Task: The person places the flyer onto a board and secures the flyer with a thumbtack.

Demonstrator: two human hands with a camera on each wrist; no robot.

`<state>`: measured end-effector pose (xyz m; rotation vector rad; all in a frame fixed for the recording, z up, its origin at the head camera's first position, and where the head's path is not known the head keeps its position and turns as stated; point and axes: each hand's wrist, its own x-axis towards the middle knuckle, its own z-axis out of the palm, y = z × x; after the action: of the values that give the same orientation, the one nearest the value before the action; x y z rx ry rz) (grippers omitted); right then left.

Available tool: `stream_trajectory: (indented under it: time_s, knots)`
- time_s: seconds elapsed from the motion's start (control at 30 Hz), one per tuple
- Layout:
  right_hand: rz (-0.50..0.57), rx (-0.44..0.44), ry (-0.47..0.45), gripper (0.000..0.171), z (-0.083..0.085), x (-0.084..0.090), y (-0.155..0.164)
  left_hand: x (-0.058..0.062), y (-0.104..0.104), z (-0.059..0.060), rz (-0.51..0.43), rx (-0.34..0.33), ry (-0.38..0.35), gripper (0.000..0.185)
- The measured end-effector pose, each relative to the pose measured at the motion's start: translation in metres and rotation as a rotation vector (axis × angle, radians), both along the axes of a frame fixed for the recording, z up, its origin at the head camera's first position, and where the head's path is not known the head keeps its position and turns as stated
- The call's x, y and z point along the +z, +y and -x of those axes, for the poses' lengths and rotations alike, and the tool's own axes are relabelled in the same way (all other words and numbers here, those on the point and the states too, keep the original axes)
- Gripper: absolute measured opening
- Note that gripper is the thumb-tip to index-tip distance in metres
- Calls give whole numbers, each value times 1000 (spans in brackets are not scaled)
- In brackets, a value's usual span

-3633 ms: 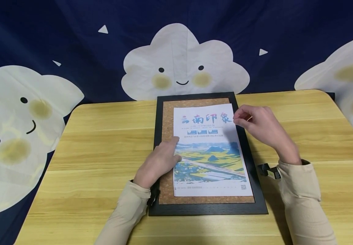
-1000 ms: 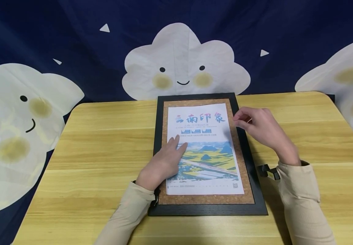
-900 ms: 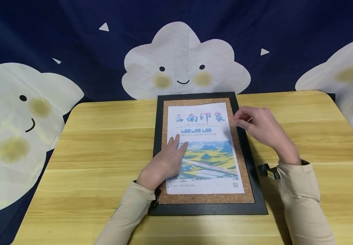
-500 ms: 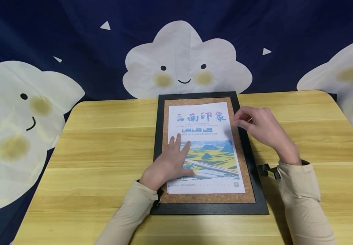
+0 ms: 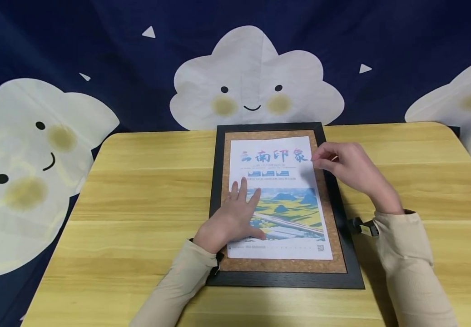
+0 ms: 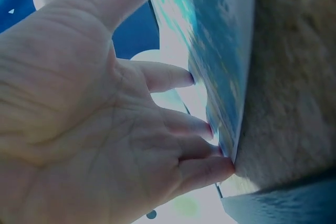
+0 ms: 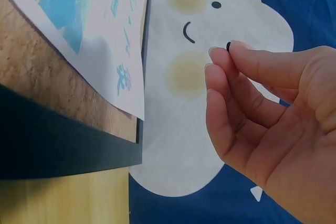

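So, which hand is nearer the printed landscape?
Left: the left hand spreads over the left side of the landscape; the right hand is raised beside the sheet, near its upper right corner.

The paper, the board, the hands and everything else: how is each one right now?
Cork board, lying on the table, partly covered
Paper, picture side up on the cork board
Left hand, fingers spread, resting on the paper
Right hand, thumb and fingertips together
Small dark thing, pinched in the right hand, kind unclear
Cloth, hanging behind the table
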<state>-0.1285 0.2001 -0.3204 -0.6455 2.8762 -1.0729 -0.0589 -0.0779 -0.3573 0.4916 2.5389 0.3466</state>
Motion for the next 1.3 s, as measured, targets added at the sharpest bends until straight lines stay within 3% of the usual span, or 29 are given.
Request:
stream_trajectory:
  time_s: [0.23,0.57,0.77,1.1,1.3]
  knots:
    - [5,1,-52,7,12,1,-8,0,1,0,-14,22,-11,107]
    - [-1,-68,-96,6,30,-1,-26,-1,0,1,-22,26,-25,109]
    - [11,-51,-122,10,43,2,-43,-1,-1,1,-4,12,-17,110]
    - [205,-74,-188,14,58,-8,-60,1,0,1,-32,16,-27,110]
    - [236,-84,-216,15,67,-19,-61,1,1,2,-29,28,-35,110]
